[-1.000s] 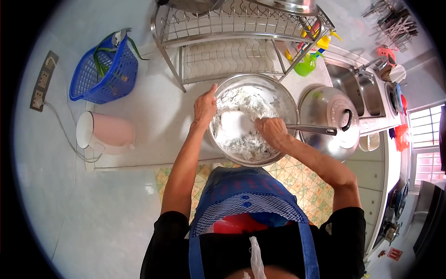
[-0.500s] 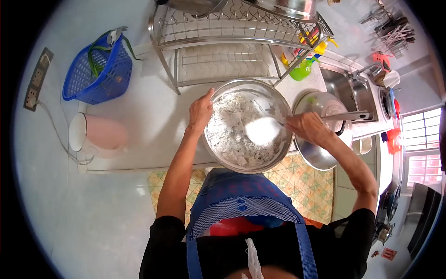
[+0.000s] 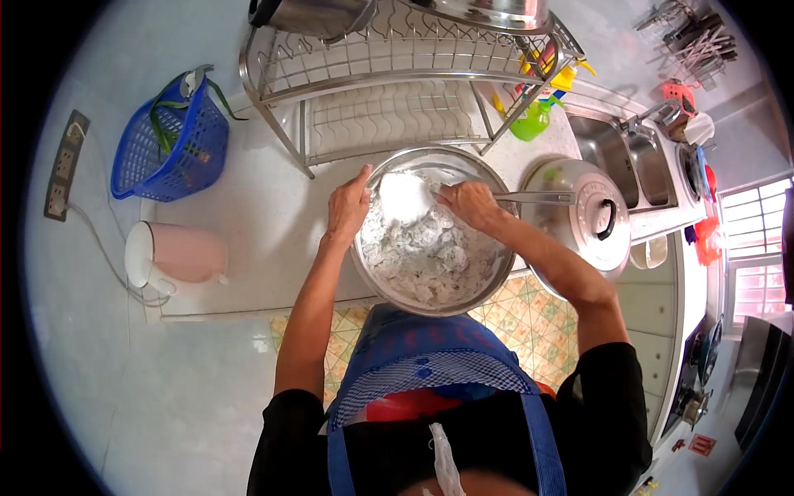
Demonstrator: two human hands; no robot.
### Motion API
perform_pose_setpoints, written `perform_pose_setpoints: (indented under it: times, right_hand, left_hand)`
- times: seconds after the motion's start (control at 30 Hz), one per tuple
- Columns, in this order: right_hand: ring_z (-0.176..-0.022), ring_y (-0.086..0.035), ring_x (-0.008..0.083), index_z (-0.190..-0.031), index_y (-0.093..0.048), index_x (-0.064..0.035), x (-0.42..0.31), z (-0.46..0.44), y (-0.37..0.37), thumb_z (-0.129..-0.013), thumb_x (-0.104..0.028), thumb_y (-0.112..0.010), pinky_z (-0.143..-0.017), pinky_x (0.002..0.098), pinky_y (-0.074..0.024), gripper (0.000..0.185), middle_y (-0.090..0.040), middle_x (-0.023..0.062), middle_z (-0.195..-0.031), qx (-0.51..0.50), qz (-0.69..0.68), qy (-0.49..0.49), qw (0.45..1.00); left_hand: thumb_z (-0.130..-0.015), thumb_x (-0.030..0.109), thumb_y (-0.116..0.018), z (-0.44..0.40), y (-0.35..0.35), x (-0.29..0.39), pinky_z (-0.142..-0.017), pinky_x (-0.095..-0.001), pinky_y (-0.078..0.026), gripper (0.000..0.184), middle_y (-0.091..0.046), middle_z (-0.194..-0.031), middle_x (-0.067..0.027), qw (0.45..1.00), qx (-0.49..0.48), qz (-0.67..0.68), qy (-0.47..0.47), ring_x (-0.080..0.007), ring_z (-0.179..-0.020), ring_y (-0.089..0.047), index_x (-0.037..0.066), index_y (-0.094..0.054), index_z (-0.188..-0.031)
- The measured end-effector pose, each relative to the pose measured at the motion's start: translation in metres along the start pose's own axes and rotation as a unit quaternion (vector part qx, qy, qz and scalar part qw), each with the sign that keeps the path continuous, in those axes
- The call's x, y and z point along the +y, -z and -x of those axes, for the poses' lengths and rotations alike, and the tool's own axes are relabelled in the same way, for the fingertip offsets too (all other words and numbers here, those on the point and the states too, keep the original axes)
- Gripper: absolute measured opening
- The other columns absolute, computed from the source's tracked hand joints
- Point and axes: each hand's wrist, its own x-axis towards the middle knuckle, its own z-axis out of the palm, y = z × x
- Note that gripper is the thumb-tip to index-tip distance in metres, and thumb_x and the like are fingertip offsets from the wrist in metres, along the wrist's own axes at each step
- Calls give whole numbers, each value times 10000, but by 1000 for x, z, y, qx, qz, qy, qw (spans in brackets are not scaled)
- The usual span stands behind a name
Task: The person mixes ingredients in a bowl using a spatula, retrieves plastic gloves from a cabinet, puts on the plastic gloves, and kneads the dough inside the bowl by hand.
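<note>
A large metal mixing bowl point(image 3: 488, 285) stands near the counter's front edge, holding a clumpy, floury white mixture point(image 3: 426, 252). My left hand point(image 3: 349, 202) is closed on the bowl's left rim, with the thumb side toward the inside. Over the bowl's right part, my right hand point(image 3: 473, 205) is wrapped round the handle of a metal spatula point(image 3: 407, 197). The spatula's broad head shines with glare and lies at the upper left of the mixture. Its handle end sticks out past the bowl's right rim.
To the right is a big lidded pot point(image 3: 571, 207), close to the bowl, with the sink point(image 3: 616, 153) beyond. A steel dish rack point(image 3: 372, 78) stands behind. On the left are a blue basket point(image 3: 178, 153) with green leaves and a pink kettle point(image 3: 190, 252).
My right hand has moved left, carrying the spatula from the bowl's right side to the upper left of the mixture. My left hand stays on the rim. The view has shifted slightly.
</note>
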Motion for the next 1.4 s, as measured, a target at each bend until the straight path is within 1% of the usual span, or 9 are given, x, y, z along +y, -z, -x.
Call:
perform_pose_setpoints:
  times: [0.23,0.4,0.63,0.8,0.9,0.97,1.03,1.23,1.4]
  right_hand:
    - [-633,-621,326,-818,-588,-74,24,16,1,-859,-334,-570,-555,402,-489,264,-621,147,-675,67,-17,-48,996]
    - [-658,-654,274,-865,-586,-55,40,72,20,-845,-116,-498,-555,381,-508,109,-658,126,-752,-27,85,-143,986]
    - [-641,-643,291,-855,-556,-29,-22,107,75,-829,-94,-495,-533,375,-499,93,-641,155,-761,-74,37,-102,991]
    - [-669,-603,178,-824,-583,-66,-25,50,52,-767,-107,-569,-502,349,-468,71,-591,71,-783,69,267,-64,959]
    - [-671,-561,142,-813,-607,-89,5,44,20,-718,-134,-623,-508,345,-460,106,-550,10,-737,21,410,21,912]
    - [-721,-605,165,-811,-648,-79,19,55,11,-688,-139,-649,-533,345,-480,137,-589,38,-775,24,376,-47,925]
    - [-765,-647,226,-778,-685,-77,30,67,37,-673,-126,-651,-570,369,-506,120,-632,90,-791,-220,237,-35,946]
    - [-749,-658,291,-721,-687,-89,43,75,34,-686,-141,-630,-625,425,-527,85,-656,135,-766,-304,64,-46,949]
    - [-627,-634,286,-680,-653,-58,65,83,-19,-772,-196,-540,-595,415,-521,202,-646,113,-681,-256,13,237,937]
  left_hand:
    - [-812,25,-577,-1,6,2,-739,-416,-491,437,-625,-1011,-203,999,-32,-29,23,-363,-874,-611,70,-520,-1243]
    - [-808,29,-581,0,4,6,-734,-411,-491,434,-630,-994,-201,999,-19,-23,45,-367,-861,-612,73,-527,-1236]
    - [-788,16,-594,2,-6,-1,-738,-408,-493,446,-633,-1000,-190,999,29,-33,16,-359,-860,-616,81,-541,-1226]
    - [-781,10,-596,2,-1,5,-730,-406,-494,442,-635,-983,-189,999,12,-22,36,-355,-850,-618,90,-555,-1214]
    - [-779,8,-595,2,2,8,-726,-408,-492,438,-633,-985,-186,998,7,-16,57,-356,-843,-615,93,-560,-1208]
    - [-779,5,-595,3,0,7,-725,-409,-490,435,-631,-989,-184,998,10,-9,67,-358,-842,-613,94,-564,-1204]
    - [-781,1,-593,5,-4,3,-721,-410,-486,428,-629,-996,-181,998,56,4,25,-361,-842,-610,92,-568,-1199]
    - [-774,-9,-594,7,-7,3,-714,-396,-493,414,-632,-987,-164,995,91,27,22,-345,-838,-610,86,-581,-1176]
    - [-763,-32,-576,10,-7,6,-710,-397,-497,428,-638,-969,-152,996,84,17,31,-333,-816,-617,89,-582,-1173]
